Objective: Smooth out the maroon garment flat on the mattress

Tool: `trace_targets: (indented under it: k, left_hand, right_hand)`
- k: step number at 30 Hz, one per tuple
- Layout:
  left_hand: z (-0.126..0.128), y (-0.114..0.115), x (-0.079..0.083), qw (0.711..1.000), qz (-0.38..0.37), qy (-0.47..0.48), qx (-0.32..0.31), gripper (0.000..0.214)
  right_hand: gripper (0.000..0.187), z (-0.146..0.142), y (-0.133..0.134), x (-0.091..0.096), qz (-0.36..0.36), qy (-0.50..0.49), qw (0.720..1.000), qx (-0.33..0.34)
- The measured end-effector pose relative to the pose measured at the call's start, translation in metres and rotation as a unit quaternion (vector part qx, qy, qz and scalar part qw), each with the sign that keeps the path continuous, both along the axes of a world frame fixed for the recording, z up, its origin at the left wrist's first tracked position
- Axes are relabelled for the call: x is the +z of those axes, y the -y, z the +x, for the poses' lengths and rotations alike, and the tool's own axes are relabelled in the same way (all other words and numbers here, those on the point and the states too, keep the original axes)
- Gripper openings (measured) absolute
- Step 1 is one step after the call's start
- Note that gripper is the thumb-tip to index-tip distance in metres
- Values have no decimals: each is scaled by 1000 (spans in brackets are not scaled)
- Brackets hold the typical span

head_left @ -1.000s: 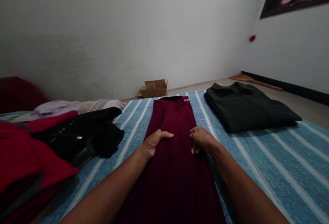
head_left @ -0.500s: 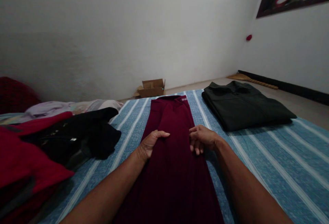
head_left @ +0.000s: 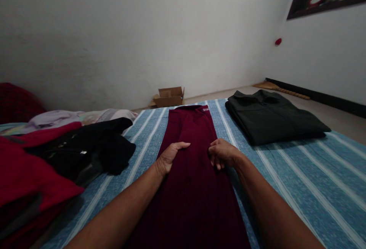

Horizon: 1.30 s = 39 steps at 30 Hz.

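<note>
A long maroon garment (head_left: 192, 172) lies folded lengthwise down the middle of a blue striped bedsheet (head_left: 300, 180). My left hand (head_left: 170, 156) rests on its left edge about halfway up, fingers curled over the cloth and thumb stretched across the top. My right hand (head_left: 223, 153) sits on the right edge at the same height, fingers bent and pinching the fabric. Both forearms reach in from the bottom of the view.
A folded dark green shirt (head_left: 271, 119) lies at the right. A black garment (head_left: 88, 146), red clothes (head_left: 25, 172) and pale cloth (head_left: 71, 117) are heaped at the left. An open cardboard box (head_left: 169, 96) stands on the floor by the white wall.
Both hands stay at the same spot on the maroon garment; the right hand has edged slightly inward. The view has shifted a little.
</note>
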State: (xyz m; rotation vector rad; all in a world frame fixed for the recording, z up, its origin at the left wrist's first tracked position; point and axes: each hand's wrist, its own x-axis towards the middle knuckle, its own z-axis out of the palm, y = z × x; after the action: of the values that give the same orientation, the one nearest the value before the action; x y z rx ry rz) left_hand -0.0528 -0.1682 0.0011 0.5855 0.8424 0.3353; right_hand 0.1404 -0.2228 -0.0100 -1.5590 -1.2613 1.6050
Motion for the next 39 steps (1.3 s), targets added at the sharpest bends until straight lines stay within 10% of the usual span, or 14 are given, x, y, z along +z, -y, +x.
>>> trace_targets:
  k: [19,39]
  left_hand:
    - [-3,0,15,974,163,-142,65,11]
    - [0,6,17,999,22,6,24,29]
  right_hand:
    - [24,9,0,2,-12,59,998,-6]
    - [12,13,4,11,9,-67,997,-32]
